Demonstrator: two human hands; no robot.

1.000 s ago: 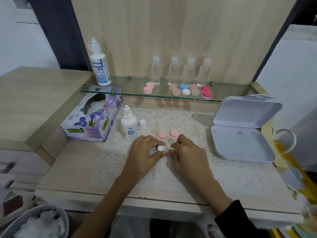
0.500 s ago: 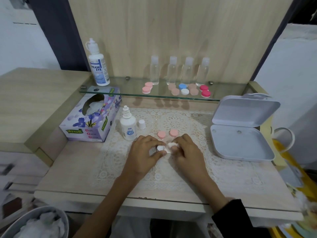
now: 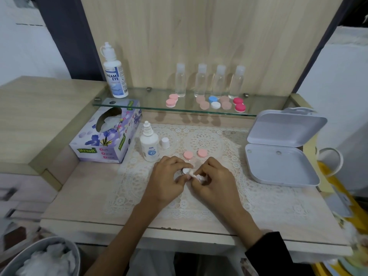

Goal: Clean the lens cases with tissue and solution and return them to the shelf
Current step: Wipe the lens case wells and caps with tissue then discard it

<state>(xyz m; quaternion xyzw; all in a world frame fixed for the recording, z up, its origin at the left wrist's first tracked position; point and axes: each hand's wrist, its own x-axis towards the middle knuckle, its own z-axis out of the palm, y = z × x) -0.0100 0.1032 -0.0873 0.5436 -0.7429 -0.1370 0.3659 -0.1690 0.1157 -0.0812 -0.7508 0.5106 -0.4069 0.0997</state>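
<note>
My left hand (image 3: 169,180) grips a small white lens case (image 3: 186,170) over the lace mat. Touching that case is a wad of white tissue (image 3: 196,175), which my right hand (image 3: 214,181) pinches. Two pink caps (image 3: 188,155) (image 3: 202,153) lie on the mat just behind my hands. An uncapped small solution bottle (image 3: 149,145) stands left of them, its white cap (image 3: 165,143) beside it. Several more lens cases (image 3: 215,103) in pink, beige, blue and red sit on the glass shelf (image 3: 139,105).
A purple tissue box (image 3: 107,136) sits at the left. An open white plastic box (image 3: 282,154) lies at the right. On the shelf stand a large solution bottle (image 3: 114,74) and several clear bottles (image 3: 211,81). A bin with used tissue (image 3: 45,257) is at the lower left.
The tissue in my right hand has come against the white case held by my left hand. Both hands stay in the same spot.
</note>
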